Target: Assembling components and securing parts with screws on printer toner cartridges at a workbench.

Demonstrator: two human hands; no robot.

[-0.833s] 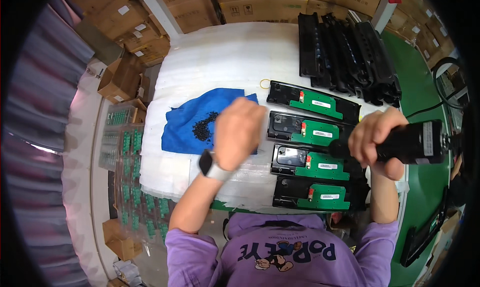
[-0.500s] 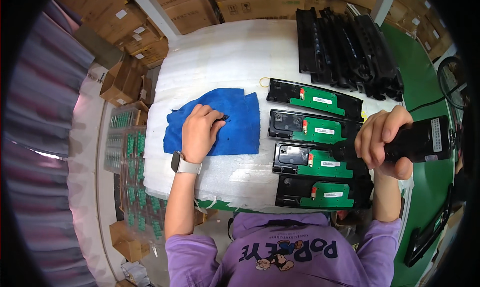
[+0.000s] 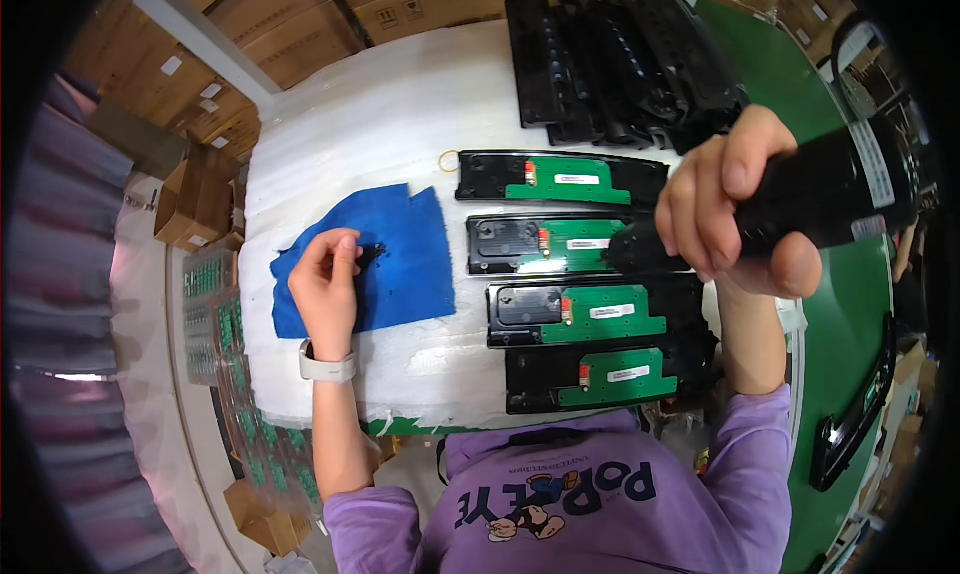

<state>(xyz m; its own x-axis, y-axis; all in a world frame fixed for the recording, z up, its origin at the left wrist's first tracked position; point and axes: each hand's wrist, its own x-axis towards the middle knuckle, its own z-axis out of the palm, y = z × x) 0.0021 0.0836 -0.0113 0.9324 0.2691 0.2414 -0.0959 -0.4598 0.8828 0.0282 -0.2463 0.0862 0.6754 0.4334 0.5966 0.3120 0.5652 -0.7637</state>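
My right hand (image 3: 722,206) is wrapped round a black electric screwdriver (image 3: 818,189). Its dark nose reaches left over the second panel from the back and covers part of that panel's green circuit board (image 3: 574,244). My left hand (image 3: 328,279) is over a blue cloth (image 3: 412,284), thumb and forefinger pinched together; whatever they may hold is too small to make out. Right beside those fingertips lies a small pile of tiny black pieces (image 3: 373,254), possibly screws. Several black plastic panels (image 3: 515,304) form a column, each with a green board and a red part.
Black plastic housings (image 3: 610,74) are piled at the back right. White foam sheeting (image 3: 390,124) covers the table, with a yellow rubber band (image 3: 449,161) on it. Trays of green boards (image 3: 245,394) stand at the left. A green surface (image 3: 835,304) runs along the right.
The screwdriver's nose has gone from the third panel to the second from the back. My left fingers have drawn slightly back from the black pieces. The whole view has shifted.
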